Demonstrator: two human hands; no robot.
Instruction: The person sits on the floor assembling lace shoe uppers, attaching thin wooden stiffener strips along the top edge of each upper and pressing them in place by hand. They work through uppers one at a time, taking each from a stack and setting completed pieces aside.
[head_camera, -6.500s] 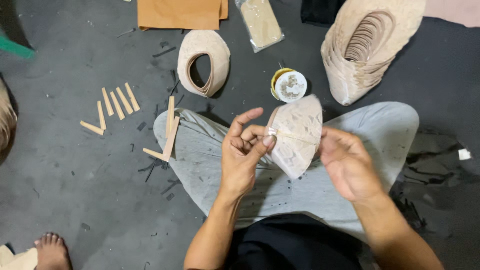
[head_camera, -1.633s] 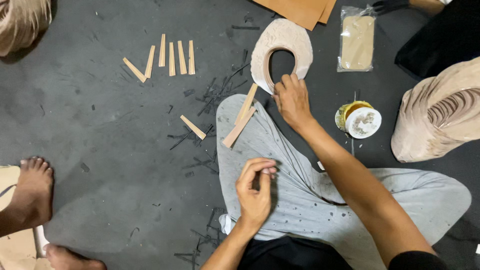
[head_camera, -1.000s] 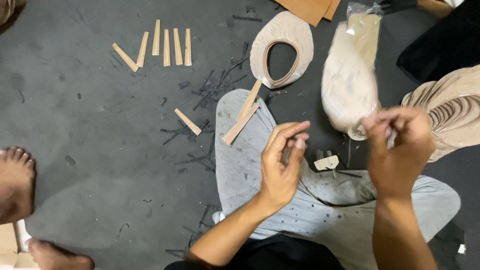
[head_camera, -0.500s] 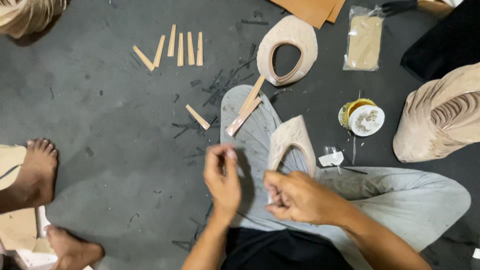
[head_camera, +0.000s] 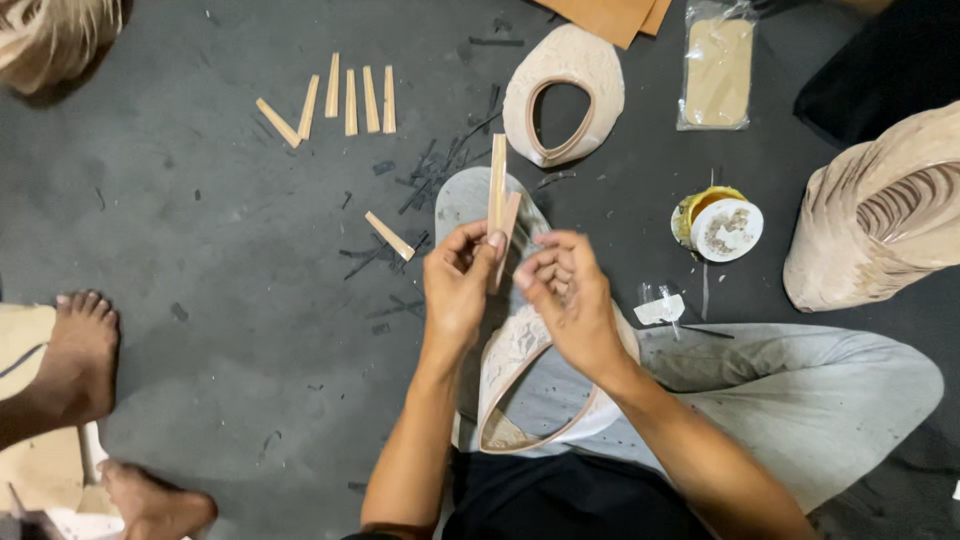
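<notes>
I sit cross-legged on a dark floor. My left hand (head_camera: 455, 285) pinches two narrow beige strips (head_camera: 497, 195) that stand upright over my knee. My right hand (head_camera: 565, 295) is right beside it, fingers curled, with the fingertips closed on the lower end of the strips. Under both hands, a beige shoe upper with an oval opening (head_camera: 515, 390) lies across my lap.
Another shoe upper (head_camera: 565, 90) lies on the floor ahead, and a tall stack of them (head_camera: 880, 210) stands at the right. A yellow glue tin with a white lid (head_camera: 720, 225), a plastic bag (head_camera: 717, 70), several loose strips (head_camera: 345, 100) and another person's bare feet (head_camera: 80, 350) surround me.
The shoe upper has dropped from my right hand onto my lap. My left hand has picked the strips up off my knee, and my right hand has come up to meet them.
</notes>
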